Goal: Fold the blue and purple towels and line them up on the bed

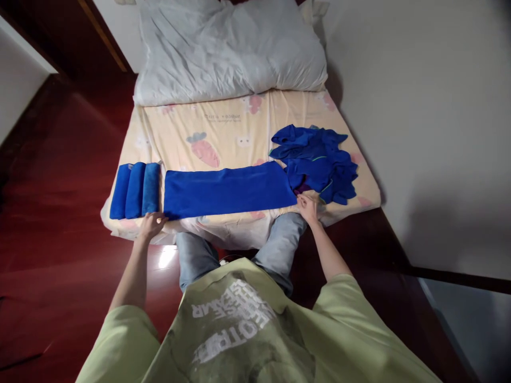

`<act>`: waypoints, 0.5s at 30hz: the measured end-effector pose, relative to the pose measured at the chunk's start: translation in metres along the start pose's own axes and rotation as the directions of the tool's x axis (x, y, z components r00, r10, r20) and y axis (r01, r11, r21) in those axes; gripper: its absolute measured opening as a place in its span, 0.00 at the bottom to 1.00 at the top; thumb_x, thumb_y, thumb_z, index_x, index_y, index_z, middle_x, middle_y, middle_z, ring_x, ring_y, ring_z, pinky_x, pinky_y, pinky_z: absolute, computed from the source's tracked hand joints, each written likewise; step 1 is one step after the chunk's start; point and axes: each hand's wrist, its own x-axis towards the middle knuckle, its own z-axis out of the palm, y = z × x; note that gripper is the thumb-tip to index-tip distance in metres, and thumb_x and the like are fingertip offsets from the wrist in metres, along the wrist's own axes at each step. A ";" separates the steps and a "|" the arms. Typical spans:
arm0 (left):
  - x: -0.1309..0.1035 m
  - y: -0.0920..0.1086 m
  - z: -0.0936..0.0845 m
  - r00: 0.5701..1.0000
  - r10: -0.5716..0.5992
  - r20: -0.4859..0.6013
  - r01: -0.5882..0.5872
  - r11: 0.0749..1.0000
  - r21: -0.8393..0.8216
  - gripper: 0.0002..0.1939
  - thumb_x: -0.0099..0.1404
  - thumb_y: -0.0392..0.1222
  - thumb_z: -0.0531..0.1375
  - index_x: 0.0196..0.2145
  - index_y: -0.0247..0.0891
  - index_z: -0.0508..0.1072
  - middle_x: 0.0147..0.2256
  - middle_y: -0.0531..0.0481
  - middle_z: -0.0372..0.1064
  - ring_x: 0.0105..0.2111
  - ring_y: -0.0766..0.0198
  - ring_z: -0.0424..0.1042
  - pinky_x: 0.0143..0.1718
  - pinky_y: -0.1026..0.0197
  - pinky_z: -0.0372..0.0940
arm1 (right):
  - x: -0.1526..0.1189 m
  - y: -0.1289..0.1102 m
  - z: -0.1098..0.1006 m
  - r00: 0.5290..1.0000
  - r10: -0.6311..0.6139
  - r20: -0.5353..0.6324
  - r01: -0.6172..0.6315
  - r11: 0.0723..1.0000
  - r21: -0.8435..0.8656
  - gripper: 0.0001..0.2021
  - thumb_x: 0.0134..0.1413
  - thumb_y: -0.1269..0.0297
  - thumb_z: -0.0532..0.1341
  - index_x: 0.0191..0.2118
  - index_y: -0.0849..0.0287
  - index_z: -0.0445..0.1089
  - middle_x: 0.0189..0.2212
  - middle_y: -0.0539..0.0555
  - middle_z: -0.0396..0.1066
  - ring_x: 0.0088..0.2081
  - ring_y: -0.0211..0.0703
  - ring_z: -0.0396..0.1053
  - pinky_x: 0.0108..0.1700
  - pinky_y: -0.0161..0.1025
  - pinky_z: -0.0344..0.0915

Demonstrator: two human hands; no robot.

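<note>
Our green shirt is hanging nearest. At the bed's near edge, our right hand is pinching the blue cloth's corner; our left hand is half-curling at the opposite near corner, grip unclear. Even tension is best preventing creases. Rolls are flanking left, a heap right.

Both bare forearms reach forward, spread wide apart; the bare left hand lies low, fingers together, while the bare right hand pinches, thumb against fingers, wrist angled inward.
</note>
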 end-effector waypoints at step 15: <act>0.002 0.223 0.106 0.987 0.080 0.140 -0.102 0.983 0.153 0.39 0.72 0.59 0.59 0.74 0.46 0.56 0.76 0.37 0.36 0.73 0.24 0.34 0.63 0.17 0.47 | 0.102 0.012 0.011 0.981 0.142 0.133 -0.067 0.888 -0.455 0.31 0.59 0.74 0.55 0.67 0.54 0.67 0.77 0.56 0.42 0.72 0.62 0.50 0.71 0.62 0.55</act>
